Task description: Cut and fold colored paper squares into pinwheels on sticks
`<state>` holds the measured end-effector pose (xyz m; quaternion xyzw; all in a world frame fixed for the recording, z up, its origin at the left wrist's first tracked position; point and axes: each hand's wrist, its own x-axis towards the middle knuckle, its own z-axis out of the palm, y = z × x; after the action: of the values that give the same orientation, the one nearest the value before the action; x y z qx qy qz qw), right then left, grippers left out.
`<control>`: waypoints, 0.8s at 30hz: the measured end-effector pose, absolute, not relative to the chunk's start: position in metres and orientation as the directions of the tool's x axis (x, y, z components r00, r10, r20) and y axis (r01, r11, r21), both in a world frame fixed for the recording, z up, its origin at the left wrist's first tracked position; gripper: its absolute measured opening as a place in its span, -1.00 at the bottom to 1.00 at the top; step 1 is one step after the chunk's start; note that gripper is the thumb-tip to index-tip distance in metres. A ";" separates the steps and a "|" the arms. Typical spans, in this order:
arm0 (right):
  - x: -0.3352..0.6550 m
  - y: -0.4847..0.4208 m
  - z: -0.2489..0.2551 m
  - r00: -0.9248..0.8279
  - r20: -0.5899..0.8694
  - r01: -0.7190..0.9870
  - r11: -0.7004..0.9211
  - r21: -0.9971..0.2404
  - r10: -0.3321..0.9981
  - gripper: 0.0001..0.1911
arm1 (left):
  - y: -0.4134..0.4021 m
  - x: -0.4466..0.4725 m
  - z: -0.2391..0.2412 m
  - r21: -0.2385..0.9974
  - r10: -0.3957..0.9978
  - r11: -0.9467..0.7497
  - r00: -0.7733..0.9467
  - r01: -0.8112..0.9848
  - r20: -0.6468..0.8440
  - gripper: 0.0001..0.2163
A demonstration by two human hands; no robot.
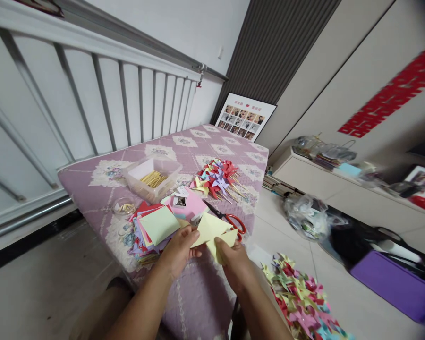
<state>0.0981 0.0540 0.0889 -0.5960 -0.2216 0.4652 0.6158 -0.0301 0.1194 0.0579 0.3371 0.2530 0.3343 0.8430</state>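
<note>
Between my two hands is a pale yellow sheet of paper (pixel 210 227), slit in from its corners so that its flaps stand apart. My left hand (pixel 182 248) pinches its left edge between thumb and fingers. My right hand (pixel 232 259) grips the lower right part, thumb on top. Just behind the paper lie red-handled scissors (pixel 230 219), partly covered by it. Left of my hands sits a stack of coloured paper squares (pixel 159 224), a pale green one on top. Beyond it, a small box of metal fasteners (pixel 180 202) rests on pink paper (pixel 194 203).
A clear plastic box (pixel 138 186) holds thin wooden sticks, beside a small round dish (pixel 125 206). Finished paper pinwheels (pixel 217 179) lie on the patterned tablecloth (pixel 198 139). More pinwheels (pixel 301 297) are heaped at lower right. A white railing (pixel 127 94) borders the left side.
</note>
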 end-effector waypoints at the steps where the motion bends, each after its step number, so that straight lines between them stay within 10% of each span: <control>1: 0.096 0.056 0.089 0.482 -0.273 -0.344 -0.108 -0.933 0.833 -0.65 | 0.119 -0.030 0.058 0.712 0.735 0.559 0.651 -0.424 -0.189 -0.63; 24: 0.071 0.069 0.077 0.440 -0.191 -0.299 -0.058 -0.952 0.878 -0.61 | 0.118 -0.014 0.060 0.877 0.906 0.348 0.360 -0.332 -0.224 -0.71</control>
<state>0.0714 0.0694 0.0768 -0.5614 -0.2576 0.4624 0.6362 -0.0136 0.1176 0.0603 0.3825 0.3750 0.4237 0.7304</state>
